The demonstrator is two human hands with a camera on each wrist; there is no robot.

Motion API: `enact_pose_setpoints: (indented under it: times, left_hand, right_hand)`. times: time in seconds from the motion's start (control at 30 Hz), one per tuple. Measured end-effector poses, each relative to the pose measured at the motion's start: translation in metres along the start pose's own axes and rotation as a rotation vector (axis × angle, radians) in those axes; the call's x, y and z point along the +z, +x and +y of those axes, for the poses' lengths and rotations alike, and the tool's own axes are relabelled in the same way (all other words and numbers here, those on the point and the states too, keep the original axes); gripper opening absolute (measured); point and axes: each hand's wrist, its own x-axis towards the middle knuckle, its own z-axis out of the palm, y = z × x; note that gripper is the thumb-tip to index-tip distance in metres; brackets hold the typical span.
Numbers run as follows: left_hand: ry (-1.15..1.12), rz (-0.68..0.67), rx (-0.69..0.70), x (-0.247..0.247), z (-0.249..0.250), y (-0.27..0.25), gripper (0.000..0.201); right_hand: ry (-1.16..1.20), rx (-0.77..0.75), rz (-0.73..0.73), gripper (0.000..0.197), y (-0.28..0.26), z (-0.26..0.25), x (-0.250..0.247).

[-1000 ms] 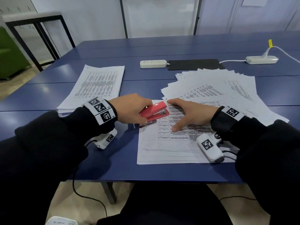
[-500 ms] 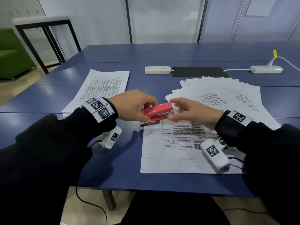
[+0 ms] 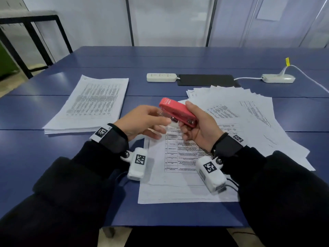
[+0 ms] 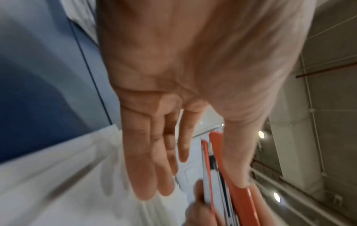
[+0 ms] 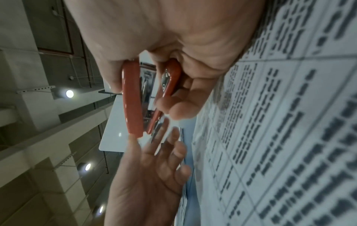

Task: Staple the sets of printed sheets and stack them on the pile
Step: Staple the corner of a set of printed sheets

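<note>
Stapler (image 3: 178, 112), red, sits raised over the table (image 3: 53, 157) in my right hand (image 3: 197, 129): thumb along its top, fingers curled under its base. My left hand (image 3: 142, 120) is open beside it, fingers straight, their tips at the stapler's front end. Below lies a set of printed sheets (image 3: 178, 184). Fanned loose sheets (image 3: 249, 111) spread to the right; the neat pile (image 3: 92, 106) lies at left.

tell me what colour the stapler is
The stapler is red with silver metal parts inside, gripped in the right hand; the head view shows it best.
</note>
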Motion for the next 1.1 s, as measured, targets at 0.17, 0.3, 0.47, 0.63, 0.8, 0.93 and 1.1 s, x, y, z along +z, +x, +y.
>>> enact_pose_setpoints:
  times: [0.17, 0.3, 0.47, 0.63, 0.8, 0.93, 1.1]
  left_hand:
    - [-0.174, 0.060, -0.057, 0.019, -0.017, 0.006, 0.018]
    - [-0.249, 0.106, -0.025, 0.018, -0.018, 0.008, 0.017]
    - [-0.230, 0.159, -0.008, 0.016, -0.019, 0.007, 0.024]
    - [-0.225, 0.179, -0.039, 0.012, -0.018, 0.007, 0.022]
    - [-0.223, 0.238, -0.056, 0.000, -0.018, 0.003, 0.006]
    - [-0.207, 0.318, -0.044, -0.007, -0.016, -0.009, 0.001]
    - [-0.153, 0.475, 0.138, -0.012, -0.014, -0.063, 0.008]
  right_hand:
    - [-0.059, -0.074, 0.000, 0.049, -0.001, 0.002, -0.002]
    - [-0.115, -0.104, -0.017, 0.048, -0.002, 0.003, -0.002]
    - [-0.173, -0.148, -0.033, 0.063, -0.003, 0.004, -0.001]
    - [-0.202, -0.177, -0.020, 0.048, -0.004, 0.006, 0.000]
    - [-0.188, -0.185, 0.000, 0.044, -0.005, 0.007, -0.003]
    - [-0.184, -0.173, -0.005, 0.040, -0.006, 0.007, -0.003]
    - [-0.195, -0.194, -0.020, 0.040, -0.004, 0.005, -0.009]
